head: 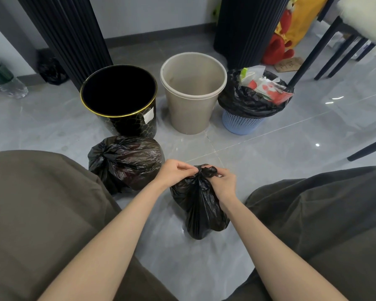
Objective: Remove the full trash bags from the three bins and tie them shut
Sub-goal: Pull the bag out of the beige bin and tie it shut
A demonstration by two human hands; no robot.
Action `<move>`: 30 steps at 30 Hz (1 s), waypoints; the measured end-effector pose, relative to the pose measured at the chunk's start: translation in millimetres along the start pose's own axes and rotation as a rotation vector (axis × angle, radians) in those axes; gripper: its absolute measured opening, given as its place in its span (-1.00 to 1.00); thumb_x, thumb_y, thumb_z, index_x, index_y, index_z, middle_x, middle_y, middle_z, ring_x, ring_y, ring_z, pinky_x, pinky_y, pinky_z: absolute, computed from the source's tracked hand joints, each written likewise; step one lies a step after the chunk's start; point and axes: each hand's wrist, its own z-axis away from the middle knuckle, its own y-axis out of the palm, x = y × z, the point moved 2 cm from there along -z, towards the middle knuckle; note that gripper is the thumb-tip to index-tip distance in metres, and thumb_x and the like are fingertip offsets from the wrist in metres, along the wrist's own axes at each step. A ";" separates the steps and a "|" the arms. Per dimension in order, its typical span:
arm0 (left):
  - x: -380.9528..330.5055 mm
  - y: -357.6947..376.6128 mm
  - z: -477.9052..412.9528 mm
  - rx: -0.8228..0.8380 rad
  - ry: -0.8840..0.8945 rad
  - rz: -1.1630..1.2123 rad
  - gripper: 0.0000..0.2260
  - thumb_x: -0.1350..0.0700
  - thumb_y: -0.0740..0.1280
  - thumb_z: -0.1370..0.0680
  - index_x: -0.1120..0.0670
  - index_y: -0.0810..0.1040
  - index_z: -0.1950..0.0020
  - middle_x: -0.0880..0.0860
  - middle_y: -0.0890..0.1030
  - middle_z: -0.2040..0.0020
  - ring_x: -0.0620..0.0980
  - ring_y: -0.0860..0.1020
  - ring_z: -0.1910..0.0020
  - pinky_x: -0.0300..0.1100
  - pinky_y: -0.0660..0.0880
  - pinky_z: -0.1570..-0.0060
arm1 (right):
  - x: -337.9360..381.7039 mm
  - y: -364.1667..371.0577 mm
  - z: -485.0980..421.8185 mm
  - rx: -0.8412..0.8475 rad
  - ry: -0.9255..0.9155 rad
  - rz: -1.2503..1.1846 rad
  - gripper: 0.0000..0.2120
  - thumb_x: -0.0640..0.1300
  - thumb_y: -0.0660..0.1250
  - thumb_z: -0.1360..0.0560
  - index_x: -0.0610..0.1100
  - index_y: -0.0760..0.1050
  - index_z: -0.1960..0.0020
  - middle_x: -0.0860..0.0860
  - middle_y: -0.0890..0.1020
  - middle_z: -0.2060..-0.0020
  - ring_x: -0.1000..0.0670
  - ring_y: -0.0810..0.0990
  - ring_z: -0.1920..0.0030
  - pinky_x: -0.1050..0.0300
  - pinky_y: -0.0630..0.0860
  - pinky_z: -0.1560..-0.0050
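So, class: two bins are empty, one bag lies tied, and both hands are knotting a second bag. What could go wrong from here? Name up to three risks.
1. Both hands, left and right, pinch only the thin neck of the second bag; the plastic could tear or the knot stay loose.
2. The blue bin is overfull, with paper litter above the rim; lifting its liner may spill it.
3. That light bin might tip over with its liner.

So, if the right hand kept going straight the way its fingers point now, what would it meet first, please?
The right hand points leftward into the neck of the small black bag it grips; past that knot, it would likely meet the left hand.
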 end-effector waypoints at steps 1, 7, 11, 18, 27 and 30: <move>0.0 0.3 0.0 -0.003 -0.002 0.002 -0.80 0.12 0.46 -0.44 0.14 0.68 -0.04 0.03 0.68 0.09 -0.21 0.59 0.16 -0.46 0.48 0.07 | -0.2 -0.5 -1.1 0.021 0.009 -0.019 -0.83 -0.28 0.48 -0.35 -0.12 0.69 0.09 -0.11 0.70 0.15 0.03 0.63 0.18 0.14 0.58 0.07; 1.3 -0.8 0.8 0.046 -0.093 0.042 -0.77 0.07 0.43 -0.47 0.11 0.66 -0.10 0.02 0.68 0.02 -0.15 0.59 -0.01 -0.36 0.42 -0.05 | -3.0 0.0 -5.2 0.024 0.033 0.012 -0.82 -0.25 0.51 -0.33 -0.15 0.68 0.07 -0.17 0.66 0.03 -0.03 0.64 0.11 0.04 0.59 -0.03; 3.2 -0.7 0.7 0.068 -0.159 0.078 -0.77 0.08 0.41 -0.48 0.11 0.65 -0.11 0.03 0.68 0.03 -0.14 0.59 0.01 -0.31 0.44 -0.11 | 0.8 -0.7 -2.7 0.086 0.033 -0.061 -0.86 -0.30 0.50 -0.33 -0.16 0.68 0.12 -0.13 0.69 0.10 -0.04 0.64 0.11 0.00 0.59 -0.06; 7.9 -3.1 1.9 0.120 -0.173 0.123 -0.77 0.12 0.43 -0.47 0.15 0.64 -0.10 0.01 0.68 0.11 -0.16 0.60 0.12 -0.34 0.49 0.00 | 6.8 -2.1 0.8 0.155 0.028 -0.065 -0.86 -0.33 0.50 -0.34 -0.12 0.67 0.18 -0.03 0.70 0.23 -0.02 0.65 0.15 0.06 0.60 -0.01; 5.9 -5.1 8.0 0.184 -0.197 0.112 -0.82 0.06 0.43 -0.46 0.03 0.66 -0.05 -0.08 0.66 0.16 -0.24 0.57 0.25 -0.40 0.40 0.34 | 14.5 -6.4 4.2 0.244 -0.021 -0.056 -0.85 -0.34 0.48 -0.35 -0.12 0.66 0.16 0.13 0.68 0.39 0.21 0.62 0.33 0.37 0.55 0.25; 2.0 -5.1 9.6 0.155 -0.203 0.091 -0.82 0.06 0.42 -0.48 0.03 0.65 -0.06 -0.10 0.65 0.18 -0.26 0.51 0.29 -0.37 0.30 0.35 | 14.1 -7.5 4.1 0.252 -0.013 -0.072 -0.86 -0.33 0.48 -0.36 -0.12 0.67 0.16 0.10 0.69 0.37 0.19 0.61 0.32 0.33 0.57 0.19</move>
